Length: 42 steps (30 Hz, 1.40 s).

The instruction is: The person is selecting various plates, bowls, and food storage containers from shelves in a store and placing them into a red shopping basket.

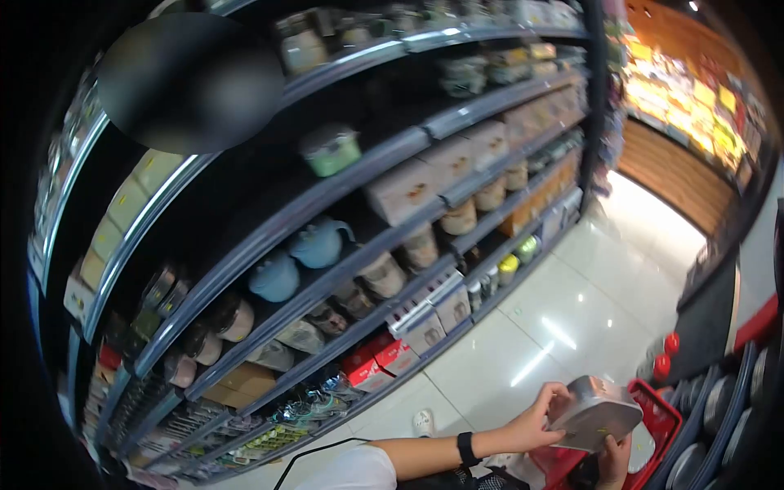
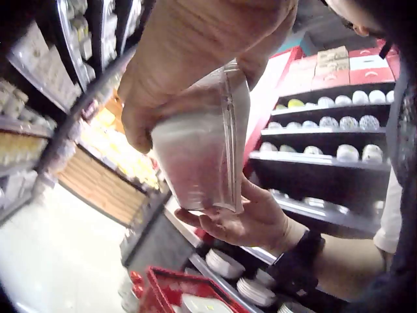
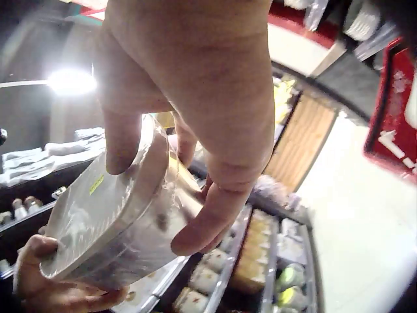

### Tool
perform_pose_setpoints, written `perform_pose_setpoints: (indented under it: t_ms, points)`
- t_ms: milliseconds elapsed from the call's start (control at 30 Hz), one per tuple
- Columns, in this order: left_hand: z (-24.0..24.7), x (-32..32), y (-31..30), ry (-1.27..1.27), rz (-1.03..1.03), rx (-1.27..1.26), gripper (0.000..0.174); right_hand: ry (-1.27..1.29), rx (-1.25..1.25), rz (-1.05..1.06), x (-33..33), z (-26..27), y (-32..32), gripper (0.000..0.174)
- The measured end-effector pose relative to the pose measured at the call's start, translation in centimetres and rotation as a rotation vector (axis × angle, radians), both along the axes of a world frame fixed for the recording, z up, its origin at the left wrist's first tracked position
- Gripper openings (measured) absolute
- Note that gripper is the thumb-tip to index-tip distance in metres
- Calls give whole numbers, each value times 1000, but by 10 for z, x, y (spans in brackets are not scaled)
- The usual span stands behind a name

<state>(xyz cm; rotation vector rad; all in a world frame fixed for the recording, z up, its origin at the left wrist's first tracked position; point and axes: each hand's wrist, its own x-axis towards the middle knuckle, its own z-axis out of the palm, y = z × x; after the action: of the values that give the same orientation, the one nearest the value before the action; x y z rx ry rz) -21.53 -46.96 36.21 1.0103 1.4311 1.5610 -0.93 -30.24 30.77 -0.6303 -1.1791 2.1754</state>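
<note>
In front of my body I hold a rectangular lidded box (image 1: 594,415) with rounded corners, grey in the head view. Clear plastic wrap covers it, and a small yellow sticker (image 3: 97,185) marks one broad face. My left hand (image 1: 545,418) grips one end, thumb on the broad face and fingers at the side. At the opposite end my right hand (image 1: 614,462) grips it, its thumb on the same face and its fingers around the side wall. Seen from the left wrist, the box (image 2: 199,147) hangs between both hands, its walls semi-clear.
Below the hands stands a red shopping basket (image 1: 668,415) with a pale flat item (image 1: 643,449) inside. Shelves of blue teapots (image 1: 317,243), boxes and jars rise to the left. Racks of stacked dishes (image 1: 710,404) are close on the right. White floor tiles (image 1: 563,302) run between.
</note>
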Motion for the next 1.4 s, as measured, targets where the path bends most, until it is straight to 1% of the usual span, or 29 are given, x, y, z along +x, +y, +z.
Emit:
perform_pose_setpoints:
  t_ms: [67, 100, 167, 233, 267, 300, 333, 367, 400, 433, 467, 500, 533, 567, 600, 667, 733, 800, 833, 867, 900, 933, 967, 1000, 1033, 1133, 1300, 1367, 1400]
  points:
    - [21, -50, -59, 4, 169, 116, 69, 35, 71, 152, -74, 42, -30, 65]
    - [37, -81, -96, 40, 223, 161, 69, 39, 144, 208, -118, 64, -52, 64]
    - [71, -128, -161, 93, 354, 244, 69, 46, 340, 393, -197, 107, -89, 70]
    - [103, -165, -225, 170, 518, 358, 68, 118, 436, 514, -271, 144, -136, 66]
    - [118, -180, -254, 233, 610, 428, 67, 157, 428, 585, -305, 164, -162, 67]
    - [136, -193, -286, 218, 704, 455, 67, 197, 415, 648, -338, 186, -191, 69]
    - [157, -218, -337, 207, 813, 491, 67, 255, 435, 709, -398, 217, -247, 68]
    - [173, -225, -367, 240, 905, 471, 69, 296, 450, 751, -421, 236, -280, 67]
    - [175, -220, -367, 295, 923, 477, 61, 310, 455, 759, -426, 245, -289, 64]
    - [185, -244, -402, 321, 1003, 505, 59, 349, 473, 804, -463, 258, -325, 62]
    - [195, -259, -433, 321, 1065, 525, 57, 353, 478, 823, -482, 272, -355, 62]
    - [204, -258, -437, 378, 1103, 517, 57, 334, 463, 828, -483, 284, -363, 57]
    - [208, -269, -459, 448, 1172, 512, 57, 327, 452, 865, -505, 292, -389, 52]
    - [211, -278, -487, 520, 1194, 458, 63, 322, 457, 879, -522, 301, -420, 52]
    - [217, -268, -469, 545, 1211, 475, 67, 322, 438, 883, -519, 310, -410, 48]
    - [209, -294, -510, 814, 1415, 352, 68, 303, 442, 910, -553, 320, -450, 45]
    - [208, -299, -520, 805, 1448, 400, 68, 258, 545, 907, -574, 326, -467, 43]
    - [213, -292, -523, 1039, 1613, 158, 64, 219, 585, 879, -583, 330, -471, 45]
    - [212, -294, -530, 1110, 1621, 34, 64, 176, 651, 873, -596, 327, -486, 46]
    - [214, -292, -531, 1158, 1664, -36, 56, 137, 710, 849, -601, 326, -496, 47]
    - [215, -298, -527, 1164, 1642, -46, 50, 139, 708, 812, -600, 327, -496, 46]
    - [209, -300, -535, 1157, 1669, -79, 44, 144, 718, 860, -605, 325, -509, 46]
    - [210, -302, -540, 1190, 1722, -132, 33, 101, 797, 877, -609, 326, -512, 46]
    - [210, -304, -538, 1191, 1721, -134, 33, 53, 873, 881, -612, 328, -506, 46]
    - [212, -308, -546, 1238, 1758, -172, 33, 79, 942, 847, -619, 321, -513, 47]
    - [215, -313, -552, 1281, 1815, -207, 29, 134, 980, 832, -626, 315, -523, 45]
    - [212, -320, -553, 1307, 1837, -238, 27, 101, 1048, 822, -632, 313, -521, 45]
    - [212, -319, -555, 1292, 1860, -252, 27, 102, 1058, 791, -630, 317, -525, 56]
    - [215, -323, -550, 1281, 1866, -255, 26, 93, 1053, 764, -630, 318, -519, 56]
